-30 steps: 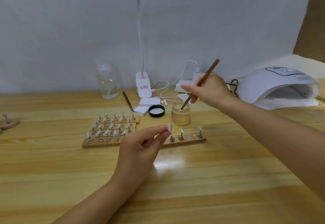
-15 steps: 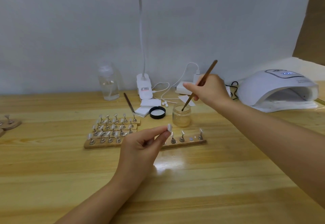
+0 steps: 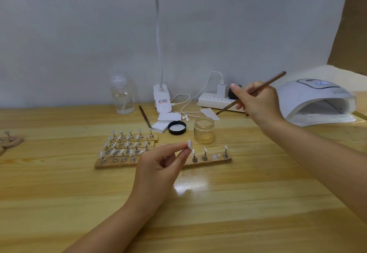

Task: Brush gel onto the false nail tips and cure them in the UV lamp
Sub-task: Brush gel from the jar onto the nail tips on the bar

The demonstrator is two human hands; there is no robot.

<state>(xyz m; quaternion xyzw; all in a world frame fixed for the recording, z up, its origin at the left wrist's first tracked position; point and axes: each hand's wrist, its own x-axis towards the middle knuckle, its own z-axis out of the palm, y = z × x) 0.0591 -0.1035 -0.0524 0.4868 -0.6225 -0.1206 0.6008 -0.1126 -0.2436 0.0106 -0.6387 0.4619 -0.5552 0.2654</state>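
My left hand (image 3: 158, 165) pinches a small white nail tip (image 3: 189, 144) between thumb and forefinger, above the near wooden holder strip (image 3: 210, 162). My right hand (image 3: 258, 101) grips a brown brush (image 3: 252, 92), its tip in the air above and right of the open glass gel jar (image 3: 204, 130). Behind the strip stand several rows of nail tips on metal stands (image 3: 127, 145). The white UV lamp (image 3: 317, 101) sits at the right, its opening facing me.
A black jar lid (image 3: 177, 127), white pads (image 3: 164, 122), a second brush (image 3: 145, 116), a clear bottle (image 3: 121, 95), a desk lamp base (image 3: 161, 99) and a power strip with cables (image 3: 214, 99) crowd the back of the wooden table (image 3: 218, 203).
My right hand lifted the brush out of the gel jar and drew it up and to the right. My left hand kept the nail tip in place.
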